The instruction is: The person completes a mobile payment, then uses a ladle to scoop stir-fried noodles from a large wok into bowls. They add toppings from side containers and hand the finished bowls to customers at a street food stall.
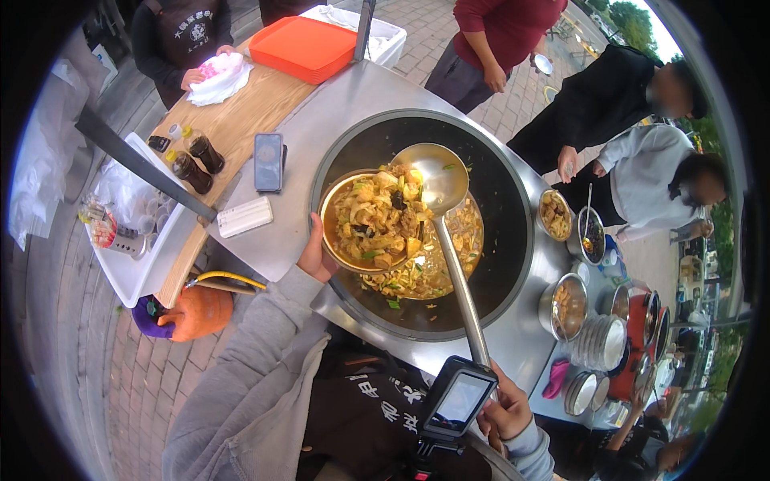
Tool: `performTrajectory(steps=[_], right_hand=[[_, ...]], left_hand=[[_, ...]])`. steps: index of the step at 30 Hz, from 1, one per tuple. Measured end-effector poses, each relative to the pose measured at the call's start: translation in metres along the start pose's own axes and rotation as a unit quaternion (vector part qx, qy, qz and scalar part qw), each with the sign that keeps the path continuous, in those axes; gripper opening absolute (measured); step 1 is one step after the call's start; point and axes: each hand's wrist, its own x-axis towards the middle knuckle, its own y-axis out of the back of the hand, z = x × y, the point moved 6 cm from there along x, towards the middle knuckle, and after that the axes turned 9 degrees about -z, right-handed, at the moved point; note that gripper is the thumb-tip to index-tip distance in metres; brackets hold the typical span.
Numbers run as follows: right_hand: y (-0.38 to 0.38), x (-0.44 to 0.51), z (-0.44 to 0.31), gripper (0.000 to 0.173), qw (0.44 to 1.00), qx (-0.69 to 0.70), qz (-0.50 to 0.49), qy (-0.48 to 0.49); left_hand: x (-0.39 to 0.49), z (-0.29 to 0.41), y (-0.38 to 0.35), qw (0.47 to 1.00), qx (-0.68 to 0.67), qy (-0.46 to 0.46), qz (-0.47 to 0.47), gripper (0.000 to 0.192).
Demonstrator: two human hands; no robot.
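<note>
My left hand [317, 251] grips the rim of a bowl [329, 243] heaped with stewed cabbage, potato and dark pieces. The bowl is held over the left side of a large black wok [508, 216], with more stew and broth [460, 258] at its bottom. In my right hand [505, 409] is the long handle of a steel ladle [458, 276]. The ladle's head is above the wok, close against the food at the bowl's right edge, and looks nearly empty. Part of my right hand is hidden behind a chest-mounted action camera [460, 397].
A phone [268, 162] and a white box-like device [245, 216] lie left of the wok. Sauce bottles [192, 171] and orange trays [304, 45] are on the wooden counter. Steel bowls [563, 306] and stacked dishes [601, 343] stand right. Several people [499, 42] stand around; an orange gas cylinder [201, 312] is below.
</note>
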Motion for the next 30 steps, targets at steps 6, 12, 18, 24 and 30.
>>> performTrajectory(steps=[6,12,18,24,30], right_hand=[[-0.003,-0.002,-0.006,0.067,0.998,0.054,-0.024,-0.011],[0.004,-0.001,0.008,0.067,0.969,0.233,-0.085,0.007],[0.034,0.005,0.033,0.064,0.923,0.377,-0.073,0.039],[0.102,0.070,0.094,0.064,0.984,-0.114,0.136,0.013],[0.139,0.098,0.151,0.072,0.735,-0.632,0.222,-0.103]], left_hand=[[0.005,-0.004,-0.001,1.000,-0.002,-0.003,-0.030,0.072],[0.006,-0.009,0.000,0.999,-0.028,0.003,-0.026,0.071],[0.004,-0.007,-0.005,0.998,-0.018,-0.022,-0.057,0.071],[-0.003,-0.007,-0.004,0.998,-0.034,-0.018,-0.048,0.070],[-0.011,-0.004,0.000,1.000,-0.010,-0.016,-0.025,0.071]])
